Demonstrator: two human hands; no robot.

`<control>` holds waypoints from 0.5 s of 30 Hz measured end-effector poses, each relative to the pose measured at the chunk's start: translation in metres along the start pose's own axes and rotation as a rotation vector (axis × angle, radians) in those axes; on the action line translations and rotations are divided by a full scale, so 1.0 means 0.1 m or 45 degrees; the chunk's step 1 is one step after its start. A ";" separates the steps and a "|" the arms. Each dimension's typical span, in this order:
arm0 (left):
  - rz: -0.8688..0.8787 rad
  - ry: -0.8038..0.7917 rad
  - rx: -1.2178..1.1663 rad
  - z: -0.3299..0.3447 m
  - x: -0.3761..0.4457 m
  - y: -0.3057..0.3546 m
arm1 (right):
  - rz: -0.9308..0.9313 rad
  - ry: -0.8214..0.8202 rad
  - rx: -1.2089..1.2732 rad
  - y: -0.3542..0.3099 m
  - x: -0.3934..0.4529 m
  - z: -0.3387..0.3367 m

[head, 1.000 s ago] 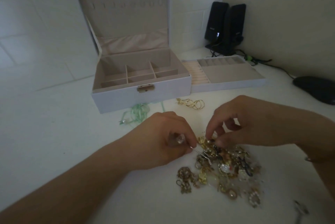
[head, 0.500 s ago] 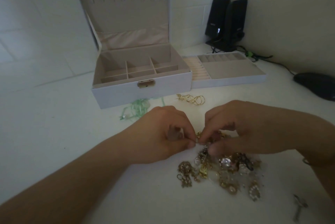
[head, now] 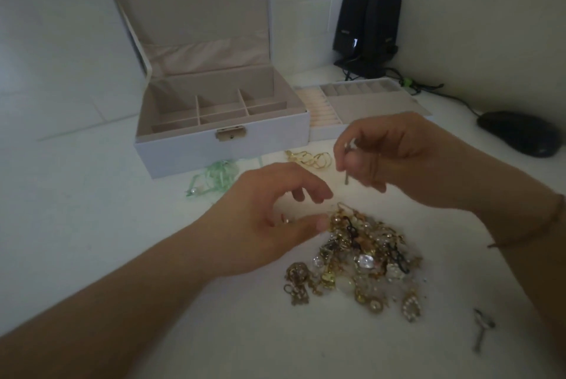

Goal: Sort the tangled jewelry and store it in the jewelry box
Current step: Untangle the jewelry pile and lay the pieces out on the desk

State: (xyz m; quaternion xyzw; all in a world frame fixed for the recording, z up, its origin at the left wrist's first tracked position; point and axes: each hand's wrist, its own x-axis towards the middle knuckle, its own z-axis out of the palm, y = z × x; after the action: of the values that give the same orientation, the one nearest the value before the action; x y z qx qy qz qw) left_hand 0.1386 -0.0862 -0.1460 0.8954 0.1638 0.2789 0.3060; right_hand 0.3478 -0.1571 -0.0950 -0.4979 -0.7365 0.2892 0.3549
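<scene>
A tangled heap of gold, pearl and crystal jewelry point(head: 358, 259) lies on the white table in front of me. My left hand point(head: 269, 222) rests at the heap's left edge, fingers curved and apart, thumb tip touching the pile. My right hand point(head: 395, 158) is raised above the heap, pinching a small thin metal piece point(head: 347, 164) that hangs down from its fingers. The white jewelry box point(head: 220, 145) stands open behind, its divided compartments bare. Its removable tray point(head: 367, 102) sits to the right of it.
A green ribbon necklace point(head: 214, 179) and a gold chain point(head: 309, 159) lie in front of the box. A small key point(head: 481, 329) lies at the lower right. Two black speakers point(head: 367, 26) and a black mouse point(head: 517, 133) sit at the back right.
My right hand has lifted up and away from the heap with a small metal piece. My left hand has let go and spread its fingers beside the pile.
</scene>
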 end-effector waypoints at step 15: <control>0.145 -0.365 0.414 0.08 -0.07 0.14 | 0.239 -0.424 -0.622 -0.25 -0.67 -0.23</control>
State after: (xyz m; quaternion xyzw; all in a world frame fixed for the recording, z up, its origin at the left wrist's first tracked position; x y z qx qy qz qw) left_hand 0.1396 -0.1036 -0.1449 0.9712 0.1104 0.1356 0.1617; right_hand 0.3698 -0.2268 -0.0778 -0.5799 -0.7832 0.2128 0.0709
